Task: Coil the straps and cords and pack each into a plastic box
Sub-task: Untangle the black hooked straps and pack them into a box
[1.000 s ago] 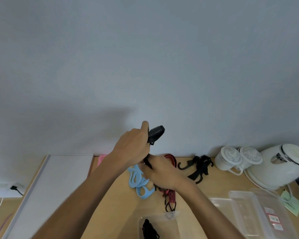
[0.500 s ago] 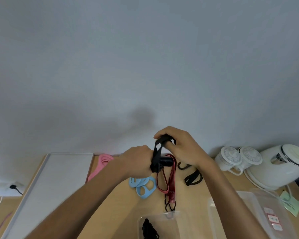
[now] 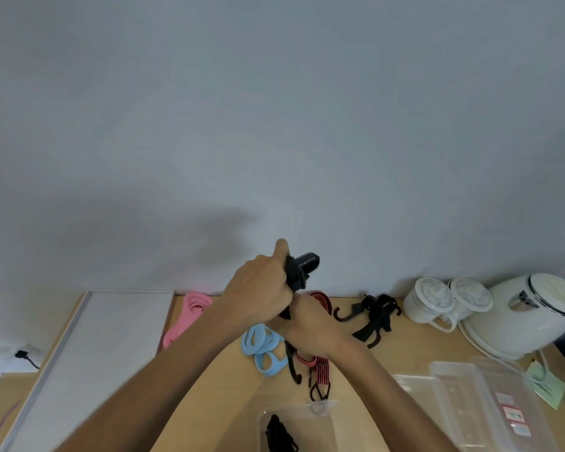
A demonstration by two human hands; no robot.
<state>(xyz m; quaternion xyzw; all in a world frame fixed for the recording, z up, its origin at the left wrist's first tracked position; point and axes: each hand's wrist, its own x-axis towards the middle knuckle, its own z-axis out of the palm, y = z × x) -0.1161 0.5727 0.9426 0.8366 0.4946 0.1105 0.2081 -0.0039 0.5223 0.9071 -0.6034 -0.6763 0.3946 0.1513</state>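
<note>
My left hand [image 3: 261, 293] grips a black strap with a thick cylindrical handle [image 3: 302, 265], held up above the wooden table [image 3: 216, 386]. My right hand [image 3: 310, 324] sits just below it, fingers curled on the strap's lower part, which is mostly hidden. A light blue strap [image 3: 263, 349], a red-and-black hooked cord [image 3: 320, 373], a pink strap [image 3: 190, 313] and a black strap with hooks [image 3: 374, 316] lie on the table. A clear plastic box [image 3: 320, 419] near me holds a black coiled item [image 3: 279, 433].
Stacked clear plastic boxes and lids [image 3: 470, 406] sit at the right. Two white lidded cups [image 3: 450, 301] and a white kettle [image 3: 529, 314] stand at the back right. A white board [image 3: 88, 357] lies at the left against the wall.
My left hand has risen and tilted the strap's handle up and to the right. My right hand has dropped from above the handle to below my left hand.
</note>
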